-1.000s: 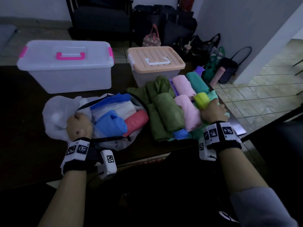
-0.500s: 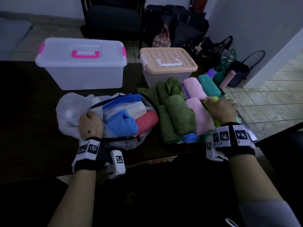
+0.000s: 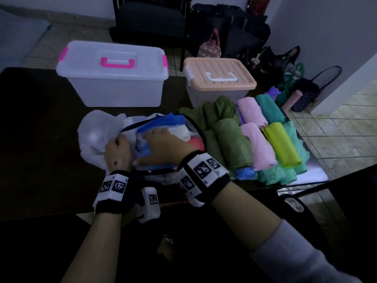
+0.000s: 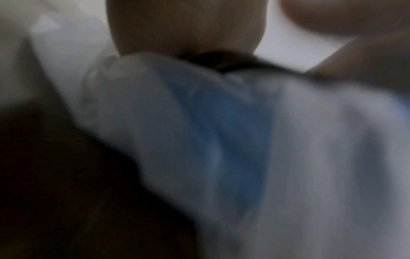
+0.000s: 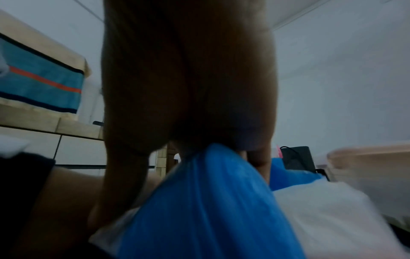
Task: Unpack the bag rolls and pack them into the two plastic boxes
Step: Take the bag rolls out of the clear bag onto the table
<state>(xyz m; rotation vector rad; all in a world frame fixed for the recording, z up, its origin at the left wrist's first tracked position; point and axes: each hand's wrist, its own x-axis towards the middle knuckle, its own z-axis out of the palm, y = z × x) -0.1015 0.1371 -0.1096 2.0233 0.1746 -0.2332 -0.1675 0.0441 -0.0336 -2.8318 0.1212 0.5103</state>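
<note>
While our left hand clutches the white sack, our right hand lies flat on a blue roll.

At centre frame, the rolls look light, soft and slippery; we judge a grip around the middle best, though blur hides the fingertips. Both boxes stand lidded, upper frame.

1. Dim room with pale walls.
2. Tiled floor, brighter at the right.
3. A dark chair stands beyond the dark desk's far edge.
4. Bags crowd the wall's foot.
</note>
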